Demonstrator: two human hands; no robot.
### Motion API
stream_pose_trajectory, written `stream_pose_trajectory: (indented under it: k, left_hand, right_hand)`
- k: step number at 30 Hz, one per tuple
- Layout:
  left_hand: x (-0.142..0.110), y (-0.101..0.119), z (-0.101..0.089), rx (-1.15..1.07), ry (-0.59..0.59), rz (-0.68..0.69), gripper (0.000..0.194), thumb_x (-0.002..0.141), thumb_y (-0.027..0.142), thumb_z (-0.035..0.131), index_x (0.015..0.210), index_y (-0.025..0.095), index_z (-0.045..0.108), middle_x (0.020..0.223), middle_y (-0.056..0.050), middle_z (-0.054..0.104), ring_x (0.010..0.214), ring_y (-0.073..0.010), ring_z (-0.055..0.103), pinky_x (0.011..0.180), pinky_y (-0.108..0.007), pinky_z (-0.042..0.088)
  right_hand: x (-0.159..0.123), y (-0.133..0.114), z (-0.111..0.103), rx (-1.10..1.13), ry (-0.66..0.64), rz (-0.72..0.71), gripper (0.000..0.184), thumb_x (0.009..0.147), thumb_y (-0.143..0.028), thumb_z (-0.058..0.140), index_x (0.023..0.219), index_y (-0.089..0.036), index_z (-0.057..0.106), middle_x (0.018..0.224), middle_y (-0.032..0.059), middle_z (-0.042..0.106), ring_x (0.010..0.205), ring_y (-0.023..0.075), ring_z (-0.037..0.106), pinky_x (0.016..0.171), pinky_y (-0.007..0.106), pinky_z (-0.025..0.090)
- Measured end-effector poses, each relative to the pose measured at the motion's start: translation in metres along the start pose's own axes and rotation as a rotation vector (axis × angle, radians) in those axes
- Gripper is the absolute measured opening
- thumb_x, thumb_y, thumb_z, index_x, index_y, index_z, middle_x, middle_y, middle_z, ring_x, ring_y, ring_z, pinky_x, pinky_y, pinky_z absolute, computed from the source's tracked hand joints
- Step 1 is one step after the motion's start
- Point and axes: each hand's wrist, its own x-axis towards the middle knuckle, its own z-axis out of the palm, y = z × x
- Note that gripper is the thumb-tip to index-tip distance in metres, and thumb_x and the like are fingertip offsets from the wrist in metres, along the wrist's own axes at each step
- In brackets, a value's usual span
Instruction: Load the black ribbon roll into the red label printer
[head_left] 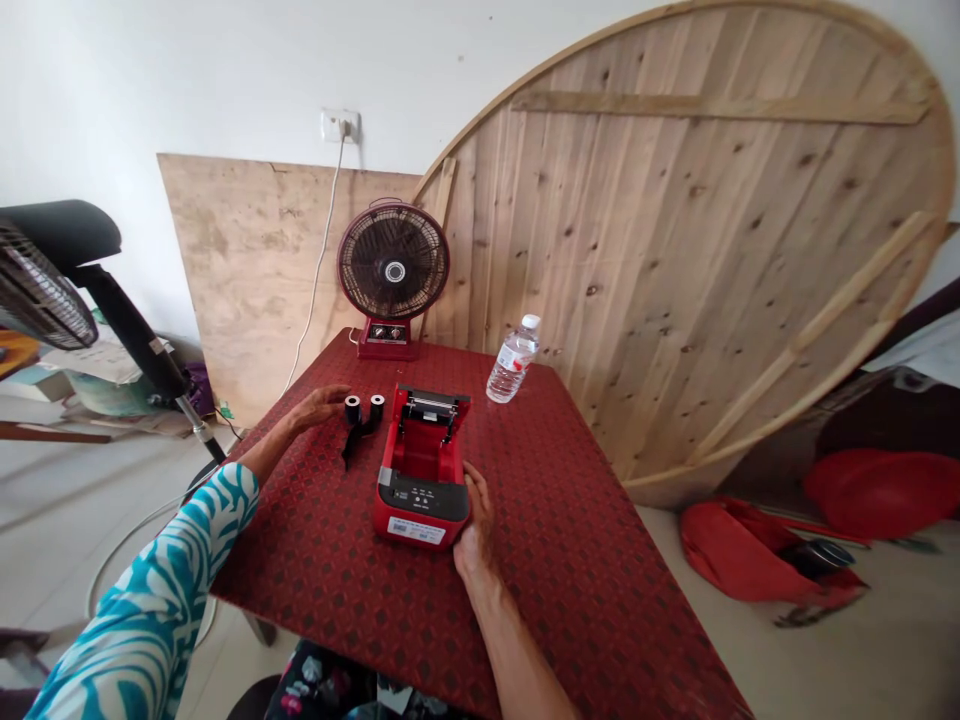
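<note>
A red and black label printer (421, 490) sits on the table with its lid raised, its red inside showing. My right hand (477, 520) grips the printer's right side, the fingers lying along the casing. To the left of the printer stand two small rolls of black ribbon (364, 412) on white cores, joined by a loose black strip that trails toward me. My left hand (321, 405) is just left of these rolls, fingers stretched out and nothing held in them. Whether its fingertips touch the nearer roll I cannot tell.
A dark red patterned cloth covers the table (555, 560). Toward its back stand a red fan (394, 270) and a clear water bottle (514, 360). Behind, a large round wooden panel (675, 250) leans on the wall. Another fan (45, 280) is at left.
</note>
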Motion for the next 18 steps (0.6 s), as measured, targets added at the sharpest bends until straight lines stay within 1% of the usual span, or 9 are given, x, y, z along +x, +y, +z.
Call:
stream_pose_trajectory:
  k: [3,5,7,10,12,14,16,18]
  left_hand:
    - [-0.006,-0.008,0.009,-0.042,-0.043,0.010,0.032,0.061,0.024,0.064,0.092,0.015,0.064,0.090,-0.005,0.073,0.093,-0.0241,0.066,0.083,-0.034,0.052]
    - [-0.008,-0.010,0.015,-0.063,-0.041,0.019,0.031,0.059,0.024,0.066,0.089,0.016,0.064,0.086,-0.003,0.073,0.092,-0.0247,0.066,0.084,-0.035,0.051]
    - [-0.010,-0.010,0.016,-0.086,-0.022,0.026,0.032,0.059,0.028,0.069,0.089,0.016,0.064,0.086,-0.003,0.073,0.093,-0.0259,0.065,0.086,-0.036,0.051]
    - [-0.019,-0.004,0.006,-0.126,0.016,0.038,0.044,0.061,0.042,0.072,0.095,0.016,0.062,0.093,-0.007,0.073,0.096,-0.0265,0.065,0.087,-0.037,0.051]
    - [-0.031,0.005,-0.005,-0.161,0.018,0.053,0.055,0.063,0.051,0.071,0.103,0.015,0.062,0.101,-0.009,0.072,0.097,-0.0257,0.066,0.088,-0.037,0.051]
    - [-0.044,0.020,-0.017,-0.209,-0.030,0.091,0.061,0.065,0.053,0.072,0.111,0.015,0.062,0.107,-0.011,0.071,0.099,-0.0256,0.065,0.090,-0.038,0.051]
    - [-0.057,0.040,-0.024,-0.249,-0.126,0.142,0.061,0.067,0.050,0.073,0.116,0.015,0.063,0.111,-0.011,0.071,0.101,-0.0264,0.065,0.091,-0.039,0.050]
    - [-0.066,0.063,-0.023,-0.237,-0.234,0.181,0.060,0.071,0.046,0.071,0.121,0.015,0.063,0.114,-0.011,0.070,0.102,-0.0268,0.064,0.092,-0.040,0.049]
  right_hand:
    - [0.001,0.003,0.000,-0.015,-0.001,-0.029,0.050,0.070,-0.057,0.064,0.107,-0.024,0.065,0.086,0.0000,0.072,0.071,0.0161,0.063,0.065,0.028,0.047]
    - [0.001,0.004,0.000,-0.007,0.005,-0.028,0.050,0.069,-0.057,0.065,0.106,-0.023,0.066,0.086,0.0001,0.072,0.071,0.0160,0.063,0.066,0.028,0.047]
    - [0.001,0.005,-0.001,0.019,0.010,-0.017,0.048,0.069,-0.055,0.067,0.105,-0.023,0.066,0.086,-0.0007,0.071,0.071,0.0152,0.063,0.067,0.028,0.047]
    - [0.001,0.005,-0.002,0.041,-0.002,-0.007,0.046,0.069,-0.052,0.068,0.105,-0.023,0.065,0.086,-0.0016,0.071,0.071,0.0144,0.062,0.066,0.027,0.047]
    - [0.001,0.004,-0.001,0.037,-0.008,-0.005,0.046,0.070,-0.052,0.068,0.105,-0.023,0.065,0.084,-0.0015,0.071,0.069,0.0145,0.061,0.064,0.027,0.047]
    - [0.000,0.003,0.000,0.044,-0.003,-0.010,0.046,0.070,-0.052,0.068,0.105,-0.022,0.066,0.082,-0.0011,0.071,0.067,0.0145,0.061,0.062,0.026,0.046]
    - [-0.001,0.002,0.002,0.056,-0.002,-0.008,0.046,0.069,-0.051,0.068,0.105,-0.022,0.066,0.081,-0.0010,0.071,0.066,0.0144,0.060,0.061,0.026,0.046]
    - [-0.001,0.001,0.005,0.062,-0.001,-0.003,0.046,0.069,-0.050,0.068,0.105,-0.022,0.066,0.081,-0.0008,0.071,0.066,0.0144,0.060,0.062,0.027,0.046]
